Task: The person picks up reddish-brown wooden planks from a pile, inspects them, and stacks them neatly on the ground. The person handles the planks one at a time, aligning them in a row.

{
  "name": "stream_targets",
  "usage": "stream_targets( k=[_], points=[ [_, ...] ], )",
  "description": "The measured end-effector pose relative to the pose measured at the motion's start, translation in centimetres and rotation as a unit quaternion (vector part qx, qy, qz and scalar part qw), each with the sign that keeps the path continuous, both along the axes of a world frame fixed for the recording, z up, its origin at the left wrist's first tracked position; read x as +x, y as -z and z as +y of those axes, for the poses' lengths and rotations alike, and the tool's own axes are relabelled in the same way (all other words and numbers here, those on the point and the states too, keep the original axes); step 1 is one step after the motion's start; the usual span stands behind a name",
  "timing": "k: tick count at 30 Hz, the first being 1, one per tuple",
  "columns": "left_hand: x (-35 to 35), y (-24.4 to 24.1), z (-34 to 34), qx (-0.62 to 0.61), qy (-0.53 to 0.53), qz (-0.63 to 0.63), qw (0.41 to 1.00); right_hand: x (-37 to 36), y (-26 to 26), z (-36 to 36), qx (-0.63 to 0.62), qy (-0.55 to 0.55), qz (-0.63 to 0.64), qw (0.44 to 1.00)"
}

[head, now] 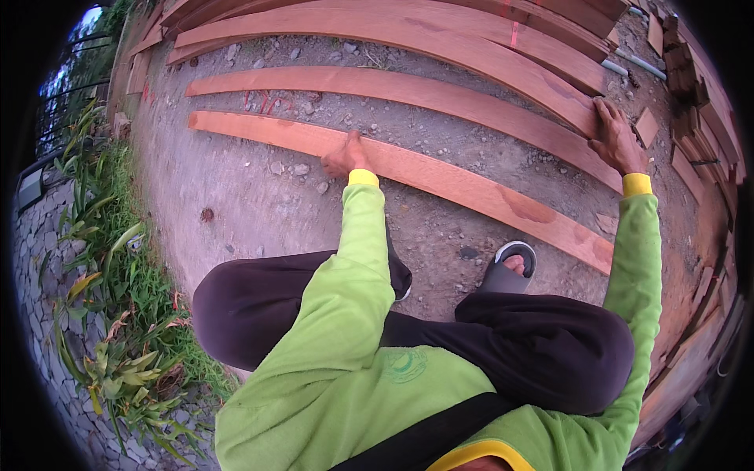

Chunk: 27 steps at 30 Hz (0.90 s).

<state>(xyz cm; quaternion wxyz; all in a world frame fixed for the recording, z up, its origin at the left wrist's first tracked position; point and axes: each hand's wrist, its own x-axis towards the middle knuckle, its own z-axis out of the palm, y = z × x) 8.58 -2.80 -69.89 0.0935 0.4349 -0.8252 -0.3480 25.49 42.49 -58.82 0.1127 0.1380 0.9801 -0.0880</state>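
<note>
A long reddish wooden plank lies slantwise on the ground just before my feet, with darker stains towards its right end. My left hand grips this plank left of its middle, the thumb over its face and the fingers at the near edge. Beyond it lies a second wooden plank, untouched. At the right, my right hand holds the end of a third, farther wooden plank, fingers across its far corner and thumb at the near side. The undersides of the planks are hidden.
Stacked boards lie at the far side, and more stacked wood stands at the right. A small wood offcut is beside my right hand. Stones dot the dirt ground. Green plants border stone paving at left.
</note>
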Motion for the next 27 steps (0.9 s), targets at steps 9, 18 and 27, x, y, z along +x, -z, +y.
stream_targets(
  k=[9,18,27],
  points=[
    [-0.7,0.1,-0.9,0.043,-0.011,-0.038,0.998,3.2,2.0,-4.9,0.039,-0.031,0.267,0.962],
    [-0.9,0.7,-2.2,0.127,-0.035,0.037,0.991,9.1,4.2,-18.3,-0.141,-0.076,0.031,0.987],
    [1.4,-2.9,-0.6,0.298,-0.136,0.247,0.912,11.1,5.7,-19.8,-0.034,-0.103,0.051,0.993]
  ],
)
